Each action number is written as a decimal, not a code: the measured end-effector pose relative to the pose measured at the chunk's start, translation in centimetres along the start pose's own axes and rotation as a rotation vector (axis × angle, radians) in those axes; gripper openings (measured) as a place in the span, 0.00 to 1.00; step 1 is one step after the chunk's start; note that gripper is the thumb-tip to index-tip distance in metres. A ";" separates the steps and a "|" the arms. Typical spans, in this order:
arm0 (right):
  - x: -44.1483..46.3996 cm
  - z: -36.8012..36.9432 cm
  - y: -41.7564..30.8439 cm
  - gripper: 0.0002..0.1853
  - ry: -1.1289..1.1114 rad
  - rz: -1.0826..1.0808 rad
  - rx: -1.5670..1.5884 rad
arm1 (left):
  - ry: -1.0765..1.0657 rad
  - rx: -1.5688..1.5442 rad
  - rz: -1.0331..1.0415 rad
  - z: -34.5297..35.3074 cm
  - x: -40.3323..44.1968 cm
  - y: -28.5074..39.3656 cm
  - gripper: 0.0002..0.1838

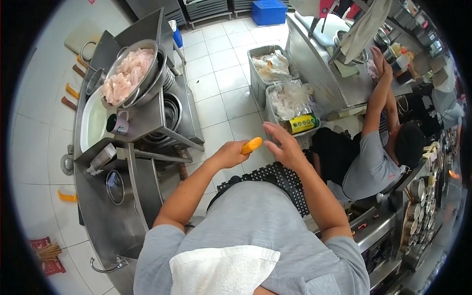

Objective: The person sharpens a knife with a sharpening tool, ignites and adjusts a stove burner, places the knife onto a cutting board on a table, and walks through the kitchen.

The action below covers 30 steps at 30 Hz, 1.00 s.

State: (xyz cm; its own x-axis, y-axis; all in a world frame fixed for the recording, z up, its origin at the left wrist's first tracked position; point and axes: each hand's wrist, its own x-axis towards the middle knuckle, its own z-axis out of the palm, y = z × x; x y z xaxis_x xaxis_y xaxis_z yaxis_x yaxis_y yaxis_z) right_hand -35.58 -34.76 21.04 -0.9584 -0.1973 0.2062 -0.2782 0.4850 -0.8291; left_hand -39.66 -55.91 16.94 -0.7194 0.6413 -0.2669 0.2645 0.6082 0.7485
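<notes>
Orange handle (252,145), gripped in the curled fingers of your left hand (229,155), juts toward your right hand (287,147), whose fingers stand apart, seemingly empty, and could drop onto the tiled floor (217,133) if your one-handed grip loosened.

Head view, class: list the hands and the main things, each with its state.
Orange handle, gripped, one end showing
Left hand, closed around it
Right hand, open, not touching it
Steel basin, heaped with raw meat pieces
Purple mug, upright
Nearer grey bin, full, no lid on
Farther grey bin, full, no lid on
White towel, draped over the wearer's shirt
Blue box, seemingly shut
</notes>
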 end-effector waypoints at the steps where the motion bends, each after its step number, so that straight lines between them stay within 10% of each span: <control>1: -0.1 -0.4 -0.4 0.26 -0.037 -0.118 -0.024 | -0.002 -0.010 0.000 0.1 0.4 0.1 0.12; 8: -2.0 -2.2 -1.3 0.22 -0.513 0.292 -0.188 | -0.453 0.195 0.019 0.7 2.9 3.4 0.16; 14: -4.4 0.8 -0.1 0.18 -0.441 0.383 -0.391 | -0.649 0.609 0.122 2.8 5.4 5.3 0.16; 17: -5.3 1.5 2.3 0.16 -0.208 0.436 -0.172 | -0.590 0.619 0.094 1.7 5.5 6.0 0.14; 19: -4.4 1.2 1.6 0.17 -0.076 0.603 0.092 | 0.240 0.441 0.426 2.9 4.8 3.7 0.12; 20: -4.0 1.2 1.2 0.17 -0.070 0.600 0.091 | 0.241 0.445 0.432 3.2 4.7 3.2 0.12; 22: -3.6 1.1 0.9 0.17 0.073 0.672 0.097 | 0.629 -0.168 0.158 3.3 4.1 3.2 0.12; 24: -3.3 1.5 2.0 0.17 0.134 0.608 0.016 | 0.589 -0.367 -0.023 3.6 3.5 2.9 0.12; 26: -3.2 2.2 2.6 0.17 0.172 0.542 -0.059 | 0.221 -1.338 -0.421 4.1 3.5 2.9 0.11; 30: -2.5 3.8 0.7 0.16 0.130 0.400 -0.129 | 0.099 -1.714 -0.365 3.7 5.7 4.4 0.10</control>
State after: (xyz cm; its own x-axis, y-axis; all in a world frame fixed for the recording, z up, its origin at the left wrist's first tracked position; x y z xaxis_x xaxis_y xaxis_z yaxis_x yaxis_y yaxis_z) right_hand -33.10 -37.14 17.97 -0.9901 0.1323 -0.0471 0.1183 0.6055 -0.7870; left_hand -40.16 -47.82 16.48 -0.6321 0.5288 -0.5664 -0.7734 -0.4756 0.4191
